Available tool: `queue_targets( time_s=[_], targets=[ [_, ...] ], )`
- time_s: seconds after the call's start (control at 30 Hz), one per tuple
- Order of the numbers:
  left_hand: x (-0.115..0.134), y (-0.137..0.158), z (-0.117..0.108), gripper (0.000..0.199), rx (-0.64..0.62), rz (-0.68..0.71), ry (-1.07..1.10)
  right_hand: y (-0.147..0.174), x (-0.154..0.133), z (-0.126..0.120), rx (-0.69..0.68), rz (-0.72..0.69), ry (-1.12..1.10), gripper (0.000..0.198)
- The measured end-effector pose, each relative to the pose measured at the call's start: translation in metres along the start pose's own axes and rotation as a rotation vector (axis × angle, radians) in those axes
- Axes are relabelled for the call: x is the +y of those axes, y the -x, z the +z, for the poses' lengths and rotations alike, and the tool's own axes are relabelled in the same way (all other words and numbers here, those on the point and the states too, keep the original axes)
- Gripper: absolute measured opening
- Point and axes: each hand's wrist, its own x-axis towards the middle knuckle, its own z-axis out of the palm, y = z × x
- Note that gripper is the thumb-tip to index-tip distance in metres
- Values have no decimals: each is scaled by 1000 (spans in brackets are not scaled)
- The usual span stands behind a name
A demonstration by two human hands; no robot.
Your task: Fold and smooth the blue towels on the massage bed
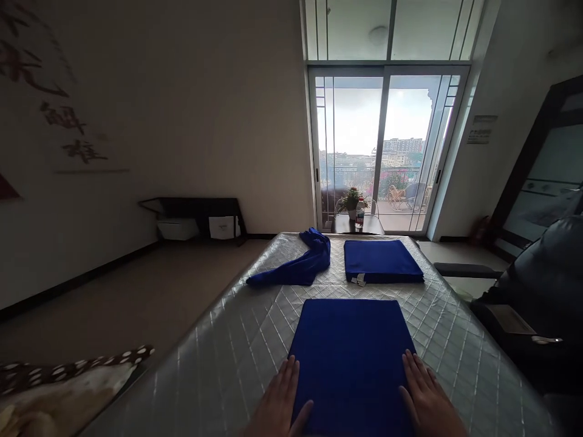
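A folded blue cloth [353, 358] lies flat, close to me, on a table with a silver quilted cover [218, 364]. Along its left edge rests my left hand [281, 400], fingers stretched out and thumb apart. My right hand [427, 394] lies in the same flat way at its right edge. Neither hand grips anything. Beyond it sits a stack of folded blue cloth [382, 260] with small white tags at its front corner. To the left of that stack is a loose, crumpled blue cloth [303, 264].
Past the far edge stand a small table with a potted plant [353, 200] and a plastic bottle [360, 213], before sliding glass doors [382, 145]. A dark leather seat [542, 285] is at the right. A polka-dot cushion [68, 376] lies at lower left.
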Motion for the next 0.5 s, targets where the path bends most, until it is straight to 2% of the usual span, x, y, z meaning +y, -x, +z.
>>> queue_targets(
  time_s=[0.1, 0.2, 0.27, 0.4, 0.5],
  targets=[
    [2, -2, -6, 77, 6, 6, -35, 11, 13, 7, -32, -50, -18, 62],
    [24, -9, -15, 73, 77, 81, -93, 23, 23, 19, -24, -96, -57, 61],
    [57, -18, -15, 72, 159, 225, -116, 28, 25, 26, 14, -89, -56, 60],
    [140, -42, 2, 78, 253, 646, -79, 29, 31, 40, 55, -101, -4, 58],
    [182, -54, 21, 65, 264, 790, -63, 23, 42, 51, 77, -156, 49, 53]
  ],
)
